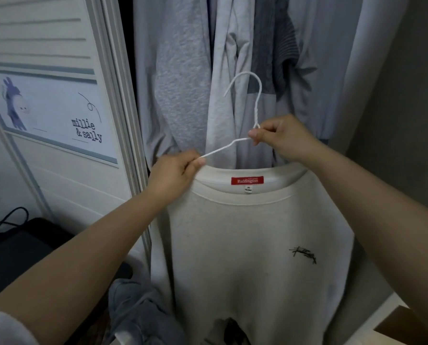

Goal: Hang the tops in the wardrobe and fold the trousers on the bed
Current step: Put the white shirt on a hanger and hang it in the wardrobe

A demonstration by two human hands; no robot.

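While cream sweatshirt (245, 245) hangs limp before open wardrobe, fabric soft, light, prone to sliding off thin white wire hanger (247, 105). Left hand (175, 173) pinches collar and hanger arm; right hand (280, 138) pinches hanger neck. Best hold: neck below hook. Grey garments (183, 95) hang behind.

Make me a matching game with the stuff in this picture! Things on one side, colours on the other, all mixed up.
Things:
1. hanger
2. neck label
3. sweatshirt
4. scribble mark

Colours:
A. red
B. black
C. white wire
D. cream

Pairs: 1-C, 2-A, 3-D, 4-B

The left hand pinches the sweatshirt's collar; the right hand pinches the hanger below its hook.
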